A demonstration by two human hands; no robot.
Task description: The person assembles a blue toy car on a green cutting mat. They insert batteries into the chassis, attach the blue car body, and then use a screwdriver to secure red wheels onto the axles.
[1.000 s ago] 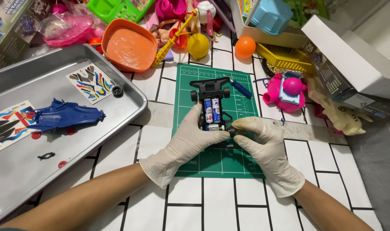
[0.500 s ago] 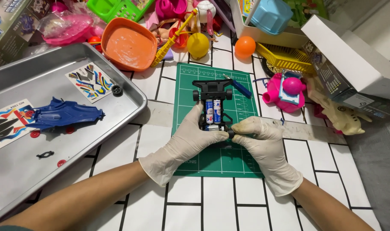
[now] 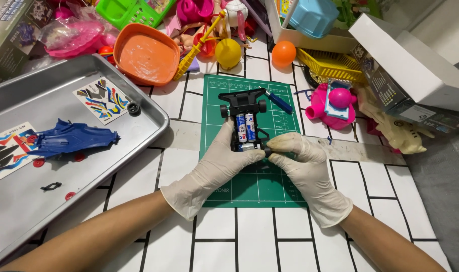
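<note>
Fingers of both gloved hands pinch the near end of a black toy car chassis [image 3: 244, 123], which lies on the green cutting mat [image 3: 249, 186] with its front end pointing away. The left hand [image 3: 219, 161] grips the chassis flank, thumb pressed to the rear; the right hand [image 3: 302, 161] closes thumb and forefinger on a small dark wheel [image 3: 266, 150] at the rear corner. Two batteries [image 3: 245, 127] sit exposed in the open bay. The blue body shell [image 3: 71, 141] rests apart on the metal tray [image 3: 139, 136]. Risk, in my judgement: uneven pressure on the wheel could skew it on its axle or tip the chassis, loosening the batteries; the gloves reduce feel, so the small part may slip into the toy clutter beyond the mat.
</note>
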